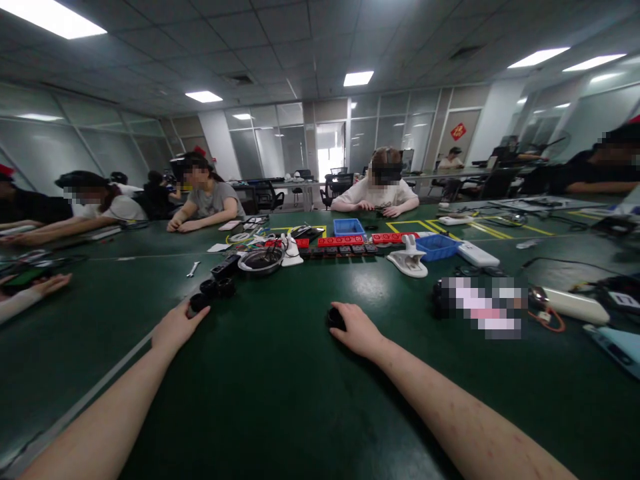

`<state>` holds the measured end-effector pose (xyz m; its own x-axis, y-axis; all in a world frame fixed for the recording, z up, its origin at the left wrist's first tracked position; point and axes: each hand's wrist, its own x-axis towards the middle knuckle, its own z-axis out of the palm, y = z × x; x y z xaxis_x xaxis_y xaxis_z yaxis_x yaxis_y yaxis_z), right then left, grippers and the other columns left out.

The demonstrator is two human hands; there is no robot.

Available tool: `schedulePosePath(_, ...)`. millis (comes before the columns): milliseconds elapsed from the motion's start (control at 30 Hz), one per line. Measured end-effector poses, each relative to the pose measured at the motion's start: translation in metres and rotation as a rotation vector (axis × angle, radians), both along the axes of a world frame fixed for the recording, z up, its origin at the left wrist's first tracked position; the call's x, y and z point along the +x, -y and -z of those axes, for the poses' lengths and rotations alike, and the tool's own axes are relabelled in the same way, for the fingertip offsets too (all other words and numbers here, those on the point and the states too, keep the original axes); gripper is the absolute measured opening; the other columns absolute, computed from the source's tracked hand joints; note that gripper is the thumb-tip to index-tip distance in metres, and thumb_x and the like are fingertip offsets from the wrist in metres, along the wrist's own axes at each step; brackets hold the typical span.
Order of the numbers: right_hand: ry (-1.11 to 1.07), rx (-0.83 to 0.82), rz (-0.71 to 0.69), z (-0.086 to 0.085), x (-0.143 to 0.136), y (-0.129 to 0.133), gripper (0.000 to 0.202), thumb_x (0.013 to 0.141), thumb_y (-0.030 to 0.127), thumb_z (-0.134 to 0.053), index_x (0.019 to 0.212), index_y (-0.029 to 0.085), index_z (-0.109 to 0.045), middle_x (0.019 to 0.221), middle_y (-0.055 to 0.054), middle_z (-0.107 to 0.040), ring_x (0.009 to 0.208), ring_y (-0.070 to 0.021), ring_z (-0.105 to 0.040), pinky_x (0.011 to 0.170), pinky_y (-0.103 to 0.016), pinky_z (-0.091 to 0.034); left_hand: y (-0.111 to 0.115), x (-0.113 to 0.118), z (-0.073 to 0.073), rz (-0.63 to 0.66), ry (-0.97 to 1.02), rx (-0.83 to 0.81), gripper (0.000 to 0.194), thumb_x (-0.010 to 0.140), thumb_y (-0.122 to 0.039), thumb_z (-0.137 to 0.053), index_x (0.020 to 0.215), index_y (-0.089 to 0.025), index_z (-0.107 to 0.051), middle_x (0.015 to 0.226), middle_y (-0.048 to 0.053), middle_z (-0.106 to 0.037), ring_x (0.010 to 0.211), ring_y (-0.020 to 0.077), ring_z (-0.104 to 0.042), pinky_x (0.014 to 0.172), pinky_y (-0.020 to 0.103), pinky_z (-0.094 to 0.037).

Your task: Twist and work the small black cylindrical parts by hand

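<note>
On the green table, my left hand (176, 325) is closed round a short black cylindrical piece (199, 304). Just beyond it stand similar black round pieces (217, 287), close together. My right hand (356, 325), near the middle of the table, has its thumb and fingers curled about another black round piece (336, 319), which rests on the tabletop. The fingers partly cover both held pieces, so their exact kind cannot be made out.
Beyond my hands lie a black box-shaped part (226, 266), a round black dish (260, 261), a wrench (193, 269), red strips (340, 241), a white clamp-like stand (409, 260) and blue bins (435, 247). A power bank-like white block (477, 254) lies right. Several people sit around.
</note>
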<state>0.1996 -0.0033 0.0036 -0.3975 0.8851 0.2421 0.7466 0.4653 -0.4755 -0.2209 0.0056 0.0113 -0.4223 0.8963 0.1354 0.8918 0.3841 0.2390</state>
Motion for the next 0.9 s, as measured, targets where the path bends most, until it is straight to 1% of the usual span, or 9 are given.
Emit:
schedulePosePath(100,-0.013,0.002,-0.006,-0.001,0.001,0.001,0.053,0.071,0.027,-0.06,0.12,0.013,-0.044,0.113,-0.012,-0.052,0.106,-0.0236,-0.045,0.092,-0.035,-0.033,0.004,0.003,0.0,-0.08,-0.081,0.208,0.08,0.069,-0.066,-0.038,0.125,-0.01,-0.033,0.108,0.021,-0.052,0.097,0.0377,-0.051,0.071,0.045,-0.045)
schedulePosePath(200,-0.035,0.008,-0.001,-0.002,0.001,0.002,0.049,0.075,0.032,-0.056,0.119,0.013,-0.045,0.112,-0.012,-0.053,0.104,-0.0243,-0.046,0.091,-0.036,-0.033,0.01,0.02,0.001,-0.079,-0.199,0.493,0.074,0.072,-0.059,-0.041,0.127,-0.011,-0.028,0.112,0.017,-0.048,0.104,0.0356,-0.046,0.082,0.047,-0.04)
schedulePosePath(267,-0.051,0.007,0.003,-0.002,0.001,0.001,0.047,0.079,0.036,-0.05,0.119,0.012,-0.046,0.111,-0.013,-0.055,0.103,-0.0244,-0.047,0.09,-0.036,-0.035,0.016,0.048,0.001,0.111,-0.248,0.576,0.068,0.074,-0.054,-0.042,0.127,-0.014,-0.029,0.117,0.015,-0.044,0.108,0.0336,-0.042,0.089,0.047,-0.036)
schedulePosePath(333,-0.069,-0.002,0.005,-0.001,0.001,0.0,0.045,0.083,0.039,-0.042,0.12,0.012,-0.045,0.107,-0.013,-0.057,0.1,-0.0238,-0.05,0.087,-0.035,-0.037,0.023,0.091,-0.001,0.41,-0.241,0.567,0.065,0.075,-0.051,-0.044,0.127,-0.014,-0.029,0.119,0.015,-0.041,0.112,0.0314,-0.038,0.093,0.045,-0.033)
schedulePosePath(467,-0.155,-0.012,0.021,0.004,0.004,-0.008,0.047,0.088,0.04,-0.03,0.127,0.014,-0.036,0.111,-0.011,-0.056,0.102,-0.0206,-0.05,0.087,-0.033,-0.038,0.035,0.195,-0.013,0.919,-0.142,0.358,0.062,0.077,-0.049,-0.047,0.128,-0.02,-0.029,0.125,0.011,-0.038,0.115,0.0255,-0.036,0.096,0.04,-0.032)
schedulePosePath(533,-0.283,0.034,0.084,0.007,0.01,-0.015,0.049,0.087,0.04,-0.032,0.127,0.013,-0.035,0.12,-0.012,-0.049,0.107,-0.0201,-0.047,0.09,-0.033,-0.036,0.034,0.238,-0.02,1.029,-0.094,0.306,0.064,0.076,-0.051,-0.049,0.128,-0.018,-0.031,0.126,0.01,-0.04,0.115,0.0255,-0.035,0.097,0.04,-0.031)
schedulePosePath(600,-0.396,0.083,0.178,0.008,0.018,-0.023,0.048,0.085,0.04,-0.034,0.124,0.012,-0.039,0.123,-0.013,-0.046,0.108,-0.0211,-0.046,0.092,-0.035,-0.035,0.029,0.266,-0.024,1.091,-0.032,0.22,0.057,0.079,-0.046,-0.047,0.126,-0.017,-0.035,0.119,0.009,-0.048,0.108,0.0226,-0.043,0.093,0.037,-0.036)
schedulePosePath(733,-0.436,0.085,0.312,0.01,0.033,-0.038,0.045,0.086,0.038,-0.029,0.115,0.008,-0.046,0.112,-0.017,-0.052,0.103,-0.0232,-0.048,0.089,-0.038,-0.036,0.019,0.276,-0.022,1.12,-0.025,0.117,0.025,0.08,-0.027,-0.049,0.104,-0.022,-0.055,0.097,0.003,-0.059,0.096,0.0193,-0.049,0.083,0.032,-0.042)
schedulePosePath(900,-0.415,0.054,0.309,0.014,0.03,-0.042,0.04,0.086,0.036,-0.032,0.108,0.009,-0.051,0.104,-0.015,-0.055,0.1,-0.0222,-0.049,0.087,-0.036,-0.038,0.013,0.246,-0.018,0.946,0.003,0.12,0.022,0.075,-0.031,-0.055,0.096,-0.024,-0.057,0.102,0.005,-0.05,0.095,0.0204,-0.049,0.079,0.032,-0.043)
